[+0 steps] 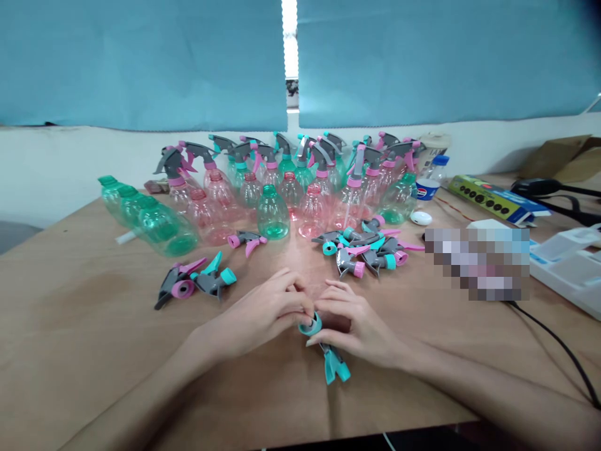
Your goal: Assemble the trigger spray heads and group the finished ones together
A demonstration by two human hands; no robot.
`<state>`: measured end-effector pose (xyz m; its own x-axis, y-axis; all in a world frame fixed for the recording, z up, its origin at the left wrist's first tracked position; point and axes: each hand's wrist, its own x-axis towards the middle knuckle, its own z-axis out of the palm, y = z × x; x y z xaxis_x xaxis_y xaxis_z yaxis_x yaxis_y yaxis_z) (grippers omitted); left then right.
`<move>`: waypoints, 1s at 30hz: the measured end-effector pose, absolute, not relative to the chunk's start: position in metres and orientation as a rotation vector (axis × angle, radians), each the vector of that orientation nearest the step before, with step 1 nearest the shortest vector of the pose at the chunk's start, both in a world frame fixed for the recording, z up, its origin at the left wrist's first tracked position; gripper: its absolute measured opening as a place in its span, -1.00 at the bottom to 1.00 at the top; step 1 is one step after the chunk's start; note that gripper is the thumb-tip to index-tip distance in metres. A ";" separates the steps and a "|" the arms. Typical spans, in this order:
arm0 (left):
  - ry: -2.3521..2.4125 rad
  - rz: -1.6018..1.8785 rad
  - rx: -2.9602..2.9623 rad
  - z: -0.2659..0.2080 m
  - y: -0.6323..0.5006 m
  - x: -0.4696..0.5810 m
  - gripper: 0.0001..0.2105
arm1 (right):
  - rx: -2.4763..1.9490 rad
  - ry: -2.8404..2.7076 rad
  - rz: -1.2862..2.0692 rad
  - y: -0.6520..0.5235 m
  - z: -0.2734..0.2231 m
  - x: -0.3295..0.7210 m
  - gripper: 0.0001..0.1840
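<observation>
Close in front of me, a grey and turquoise trigger spray head (332,363) has its collar facing up and its trigger end pointing toward me. My right hand (359,322) is closed on it, thumb and fingers around the collar's right side. At the collar's mouth, the thumb and fingertips of my left hand (277,307) are pinched together; anything between them is too small to make out. Beyond my left hand lie a pink and grey spray head (181,287) and a turquoise and grey one (216,280). Past my right hand is a pile of several spray heads (370,247).
Green bottles without heads (159,222) stand at left, an open green bottle (273,213) and pink ones mid-table. Behind them are several bottles fitted with spray heads (323,160). At right are a white compartment box (575,269), a long box (491,199) and a black cable (558,344).
</observation>
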<state>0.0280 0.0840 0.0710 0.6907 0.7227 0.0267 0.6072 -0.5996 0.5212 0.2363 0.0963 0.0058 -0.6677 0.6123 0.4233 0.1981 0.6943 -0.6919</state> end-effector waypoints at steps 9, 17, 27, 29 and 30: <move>1.054 0.568 2.446 0.060 0.080 0.035 -0.81 | -0.691 -2.135 0.967 0.096 0.010 0.237 -0.77; 1.221 1.410 2.228 0.082 0.090 0.017 -0.93 | -0.744 -1.839 1.256 0.097 0.012 0.237 -0.76; 1.359 1.196 2.382 0.033 0.073 0.044 -0.91 | -0.706 -1.739 1.386 0.097 0.004 0.237 -0.70; 1.298 1.225 2.403 0.034 0.072 0.046 -0.91 | -0.700 -1.781 1.353 0.097 0.003 0.237 -0.69; 1.249 1.227 2.420 0.034 0.072 0.046 -0.91 | -0.695 -1.800 1.332 0.097 0.004 0.237 -0.68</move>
<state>0.0463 0.0720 0.0344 0.3172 0.7366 0.5974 0.6102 -0.6407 0.4660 0.2371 0.0974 0.0036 -0.5499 0.7926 0.2633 -0.0198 0.3028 -0.9529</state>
